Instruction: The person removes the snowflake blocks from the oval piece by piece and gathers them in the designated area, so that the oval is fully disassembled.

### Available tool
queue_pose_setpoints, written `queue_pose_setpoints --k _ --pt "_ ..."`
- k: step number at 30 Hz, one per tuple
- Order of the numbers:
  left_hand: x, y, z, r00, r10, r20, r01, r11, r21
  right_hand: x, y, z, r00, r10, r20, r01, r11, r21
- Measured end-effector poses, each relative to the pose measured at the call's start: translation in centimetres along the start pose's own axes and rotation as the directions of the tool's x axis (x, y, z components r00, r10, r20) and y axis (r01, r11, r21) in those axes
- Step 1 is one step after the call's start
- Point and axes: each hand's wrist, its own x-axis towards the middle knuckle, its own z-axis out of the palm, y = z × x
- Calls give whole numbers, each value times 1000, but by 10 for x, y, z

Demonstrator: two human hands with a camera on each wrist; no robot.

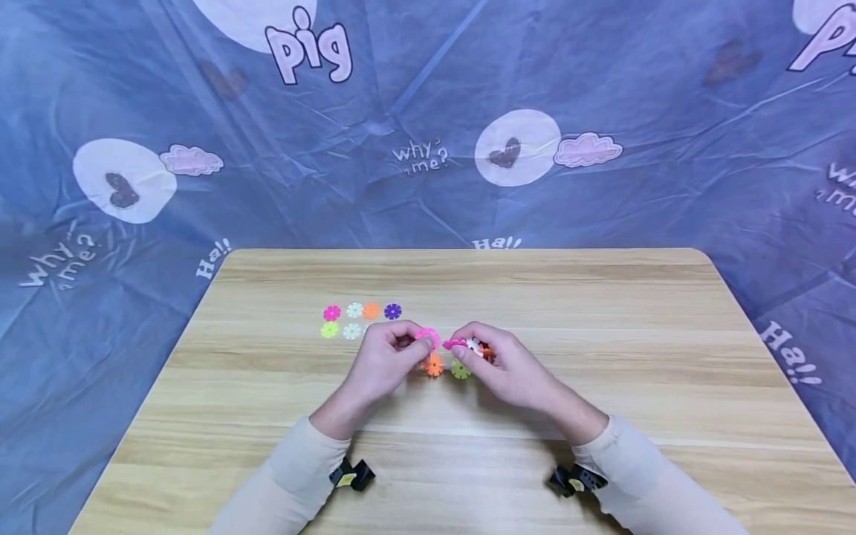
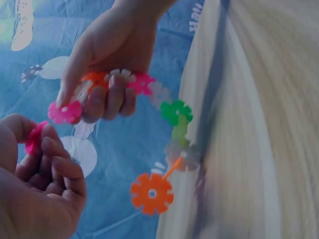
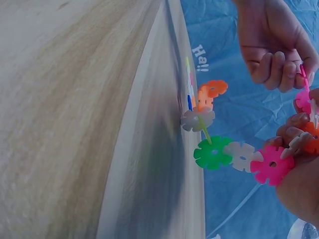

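In the head view my left hand (image 1: 384, 360) pinches a single pink snowflake disc (image 1: 426, 338) between thumb and fingertips. My right hand (image 1: 511, 368) grips a chain of interlocked snowflake discs, its pink end disc (image 1: 455, 344) facing the left hand's disc across a small gap. The left wrist view shows the chain curving down from the right hand through a pink disc (image 2: 142, 83), a green disc (image 2: 175, 112) and clear ones to an orange disc (image 2: 152, 193) at its far end. Curled right fingers hide part of the chain.
Loose snowflake discs lie on the wooden table (image 1: 267, 416) left of the hands: a pink one (image 1: 331, 313), an orange one (image 1: 371, 310), a purple one (image 1: 393, 311), a yellow-green one (image 1: 330, 330) and pale ones. The left hand partly covers another. A blue printed cloth (image 1: 374, 193) hangs behind.
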Motion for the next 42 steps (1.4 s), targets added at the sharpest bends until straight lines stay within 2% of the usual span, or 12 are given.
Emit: queue_pose_setpoints --k 10,15,19,23,29,35,38,42 --pt "3 -3 -13 993 -67 100 60 995 76 1 -1 -1 1000 15 2 -15 1000 8" --pt "5 -4 -20 990 -81 112 66 989 130 1 0 -1 1000 17 0 -17 1000 10" --pt "8 -6 -26 992 -84 91 67 981 180 0 0 -1 1000 24 3 -24 1000 11" --pt "14 -10 -32 990 -131 48 118 969 215 0 -1 -2 999 32 10 -32 999 12" --pt "25 -19 -39 977 -212 -22 211 956 202 -1 -1 -1 999 33 10 -33 999 11" --pt "36 -25 -44 956 -284 -76 293 934 204 -3 0 -1 999 36 6 -36 999 6" --pt "42 -26 -45 956 -280 -85 292 922 254 -4 0 0 999 35 5 -35 999 4" --pt "49 -28 -47 964 -247 -96 265 902 342 -5 1 0 999 32 5 -32 999 2"
